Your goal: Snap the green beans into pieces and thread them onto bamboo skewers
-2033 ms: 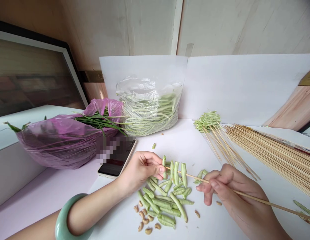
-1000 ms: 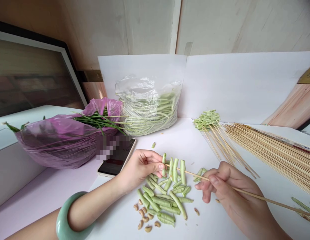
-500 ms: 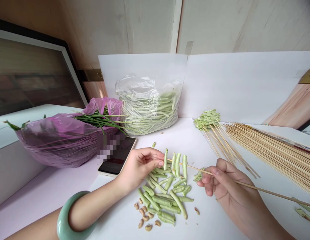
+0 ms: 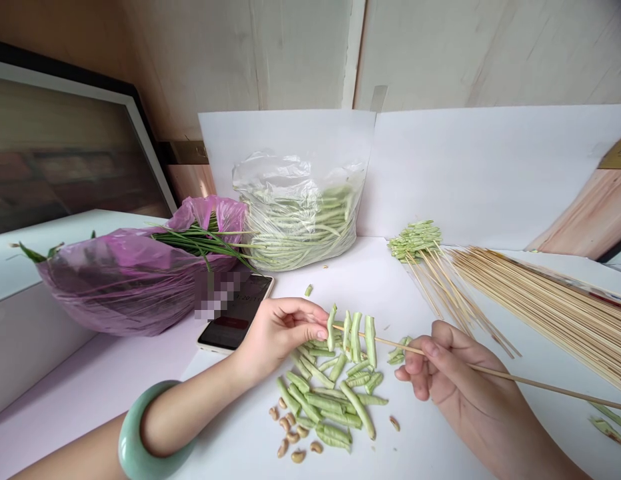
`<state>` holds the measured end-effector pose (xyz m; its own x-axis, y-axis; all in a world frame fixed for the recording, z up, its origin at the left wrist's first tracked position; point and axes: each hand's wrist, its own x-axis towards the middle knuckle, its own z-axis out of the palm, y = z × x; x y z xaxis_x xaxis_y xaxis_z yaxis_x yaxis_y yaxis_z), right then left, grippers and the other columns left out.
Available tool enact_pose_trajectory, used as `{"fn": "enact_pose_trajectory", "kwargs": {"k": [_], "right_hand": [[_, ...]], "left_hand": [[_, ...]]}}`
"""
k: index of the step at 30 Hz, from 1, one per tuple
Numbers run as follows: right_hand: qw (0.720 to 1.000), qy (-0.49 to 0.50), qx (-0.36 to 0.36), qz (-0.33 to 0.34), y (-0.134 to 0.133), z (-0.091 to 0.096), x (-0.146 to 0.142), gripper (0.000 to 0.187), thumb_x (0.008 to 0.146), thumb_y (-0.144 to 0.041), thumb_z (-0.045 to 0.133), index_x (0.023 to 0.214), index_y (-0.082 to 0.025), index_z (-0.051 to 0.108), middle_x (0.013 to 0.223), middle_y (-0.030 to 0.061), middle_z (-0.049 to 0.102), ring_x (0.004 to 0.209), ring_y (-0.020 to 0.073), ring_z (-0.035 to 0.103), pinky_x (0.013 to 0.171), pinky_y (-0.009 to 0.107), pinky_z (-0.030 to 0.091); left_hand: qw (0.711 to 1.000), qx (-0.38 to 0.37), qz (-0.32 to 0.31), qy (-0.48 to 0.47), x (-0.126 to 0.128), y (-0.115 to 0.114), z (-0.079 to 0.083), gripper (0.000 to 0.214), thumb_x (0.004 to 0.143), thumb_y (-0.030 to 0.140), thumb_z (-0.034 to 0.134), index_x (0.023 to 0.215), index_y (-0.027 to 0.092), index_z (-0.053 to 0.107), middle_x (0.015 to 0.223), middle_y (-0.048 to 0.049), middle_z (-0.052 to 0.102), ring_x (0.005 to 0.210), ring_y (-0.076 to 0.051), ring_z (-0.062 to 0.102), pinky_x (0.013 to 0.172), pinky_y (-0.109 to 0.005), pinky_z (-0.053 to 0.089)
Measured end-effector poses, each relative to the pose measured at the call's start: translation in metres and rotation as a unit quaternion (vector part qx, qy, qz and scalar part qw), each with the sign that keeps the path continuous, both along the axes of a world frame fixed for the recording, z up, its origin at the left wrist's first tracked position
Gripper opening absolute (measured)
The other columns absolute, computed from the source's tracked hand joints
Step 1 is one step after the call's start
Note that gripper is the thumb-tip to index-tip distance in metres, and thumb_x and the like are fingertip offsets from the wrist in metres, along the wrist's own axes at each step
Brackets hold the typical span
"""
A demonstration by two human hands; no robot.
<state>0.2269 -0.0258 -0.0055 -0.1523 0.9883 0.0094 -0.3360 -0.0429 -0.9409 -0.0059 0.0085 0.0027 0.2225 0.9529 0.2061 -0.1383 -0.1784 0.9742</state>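
Slantwise, a skewer (image 4: 393,343) threaded with bean pieces (image 4: 355,337) runs from the left hand (image 4: 285,328), pinching its tip end, down to the right hand (image 4: 460,373), curled and gripping.

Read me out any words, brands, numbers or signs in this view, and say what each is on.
Phone screen: faint digits, too small and blurred to read surely; part is pixelated over.
Coloured strip beside the skewers: no legible words.
Otherwise, no readable text.

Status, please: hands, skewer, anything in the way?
Right hand grips skewer. Left hand at its far end. Four bean pieces along it. Loose pieces beneath; nothing seen blocking.
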Motion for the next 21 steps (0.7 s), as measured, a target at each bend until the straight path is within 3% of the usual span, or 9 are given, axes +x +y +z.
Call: {"fn": "enact_pose_trajectory", "kwargs": {"k": [21], "right_hand": [[0.999, 0.023, -0.016, 0.024, -0.0021, -0.0041, 0.0008, 0.026, 0.081, -0.035, 0.065, 0.061, -0.021, 0.057, 0.062, -0.0022, 0.066, 0.053, 0.0106, 0.057, 0.071, 0.031, 0.052]], "left_hand": [[0.998, -0.011, -0.038, -0.052, 0.0004, -0.0001, -0.0026, 0.01, 0.062, 0.009, 0.078, 0.071, 0.012, 0.072, 0.064, -0.0019, 0.071, 0.058, -0.01, 0.064, 0.06, -0.017, 0.053]]}}
